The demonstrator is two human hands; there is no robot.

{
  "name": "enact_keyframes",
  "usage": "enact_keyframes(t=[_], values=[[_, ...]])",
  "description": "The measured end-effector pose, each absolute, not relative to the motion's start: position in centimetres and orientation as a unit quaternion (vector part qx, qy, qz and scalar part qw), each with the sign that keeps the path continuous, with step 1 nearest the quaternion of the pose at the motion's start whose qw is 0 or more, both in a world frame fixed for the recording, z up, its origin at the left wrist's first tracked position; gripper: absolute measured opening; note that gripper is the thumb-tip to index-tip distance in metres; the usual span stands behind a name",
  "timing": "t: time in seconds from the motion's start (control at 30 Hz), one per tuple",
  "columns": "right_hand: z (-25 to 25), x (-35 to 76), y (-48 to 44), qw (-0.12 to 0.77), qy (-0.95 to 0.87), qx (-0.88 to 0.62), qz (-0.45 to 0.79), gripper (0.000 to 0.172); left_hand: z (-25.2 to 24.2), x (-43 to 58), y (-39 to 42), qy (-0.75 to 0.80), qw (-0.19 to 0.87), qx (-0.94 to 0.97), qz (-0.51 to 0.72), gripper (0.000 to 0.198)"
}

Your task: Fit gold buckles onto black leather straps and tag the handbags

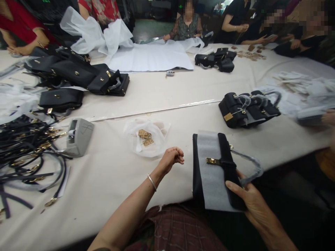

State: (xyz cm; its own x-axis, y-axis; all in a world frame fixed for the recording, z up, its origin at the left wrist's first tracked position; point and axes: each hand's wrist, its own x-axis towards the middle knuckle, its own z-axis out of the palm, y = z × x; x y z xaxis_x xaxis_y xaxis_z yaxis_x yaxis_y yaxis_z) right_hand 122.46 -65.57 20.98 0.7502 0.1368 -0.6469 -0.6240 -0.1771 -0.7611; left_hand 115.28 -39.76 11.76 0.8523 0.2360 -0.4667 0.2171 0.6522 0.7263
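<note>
While our right hand (251,198) grips a black handbag (232,174) at four o'clock, thumb in front, our left hand (172,158) curls loosely toward six o'clock; we cannot tell whether its fingers pinch anything. White paper (210,188) crosses the handbag's front beneath a gold clasp (212,160). Held from one side at the table's (110,184) edge, the handbag could drop if our thumb slipped; tilting might let the paper slide. The handbag hides most of our right fingers, and our forearms are cut off below. At eight o'clock, tags (145,138) in a plastic bag (128,143) are unreadable.
</note>
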Motion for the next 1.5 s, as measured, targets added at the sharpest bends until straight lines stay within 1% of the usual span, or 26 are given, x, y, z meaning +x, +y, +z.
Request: enact_keyframes(t=[0.2, 0.3, 0.37, 0.47, 0.5, 0.6, 0.7, 0.77, 0.87, 0.97, 1.1, 1.23, 1.37, 1.47, 1.5], values=[[20.6, 122.5, -65.0, 0.617, 0.185, -0.702, 0.303, 0.104, 12.8, 115.2, -40.3, 0.245, 0.866, 0.436, -0.016, 0.034], [20.5, 122.7, -65.1, 0.625, 0.196, -0.688, 0.313, 0.098, 12.4, 115.3, -40.7, 0.257, 0.855, 0.449, -0.012, 0.034], [20.3, 122.9, -65.6, 0.639, 0.205, -0.66, 0.338, 0.085, 12.1, 115.3, -41.0, 0.265, 0.853, 0.45, -0.007, 0.03], [19.7, 123.2, -66.9, 0.659, 0.27, -0.608, 0.35, 0.056, 12.0, 115.3, -41.3, 0.259, 0.858, 0.444, -0.002, 0.029], [19.5, 123.2, -67.4, 0.663, 0.303, -0.591, 0.345, 0.049, 12.2, 115.3, -41.4, 0.254, 0.86, 0.443, -0.001, 0.03], [19.0, 123.3, -68.3, 0.681, 0.364, -0.546, 0.326, 0.042, 13.4, 115.3, -41.5, 0.241, 0.862, 0.446, 0.001, 0.031], [19.1, 123.4, -68.1, 0.695, 0.338, -0.547, 0.322, 0.035, 15.8, 114.7, -41.7, 0.218, 0.845, 0.489, 0.009, 0.024], [19.1, 123.5, -67.6, 0.704, 0.317, -0.555, 0.31, 0.032, 17.7, 113.9, -41.9, 0.177, 0.811, 0.558, 0.022, 0.016], [18.8, 123.8, -67.3, 0.719, 0.334, -0.54, 0.284, 0.036, 19.7, 112.6, -42.4, 0.08, 0.728, 0.678, 0.07, 0.009], [18.1, 124.0, -67.6, 0.719, 0.331, -0.545, 0.278, 0.034, 20.2, 111.9, -43.0, -0.001, 0.643, 0.757, 0.115, 0.018], [17.7, 123.8, -68.1, 0.716, 0.294, -0.572, 0.271, 0.027, 19.6, 111.7, -43.5, 0.002, 0.56, 0.817, 0.134, 0.027], [17.7, 123.7, -68.2, 0.719, 0.296, -0.571, 0.263, 0.017, 19.5, 111.6, -43.5, -0.004, 0.515, 0.847, 0.131, 0.029], [18.2, 123.7, -68.0, 0.719, 0.293, -0.567, 0.274, 0.013, 19.9, 111.5, -43.5, -0.037, 0.449, 0.88, 0.147, 0.029], [19.0, 123.7, -67.3, 0.734, 0.359, -0.511, 0.266, 0.009, 20.1, 111.5, -43.4, -0.072, 0.382, 0.907, 0.164, 0.03], [19.2, 123.7, -67.0, 0.737, 0.389, -0.488, 0.26, 0.012, 20.2, 111.5, -43.3, -0.086, 0.359, 0.913, 0.173, 0.029]])
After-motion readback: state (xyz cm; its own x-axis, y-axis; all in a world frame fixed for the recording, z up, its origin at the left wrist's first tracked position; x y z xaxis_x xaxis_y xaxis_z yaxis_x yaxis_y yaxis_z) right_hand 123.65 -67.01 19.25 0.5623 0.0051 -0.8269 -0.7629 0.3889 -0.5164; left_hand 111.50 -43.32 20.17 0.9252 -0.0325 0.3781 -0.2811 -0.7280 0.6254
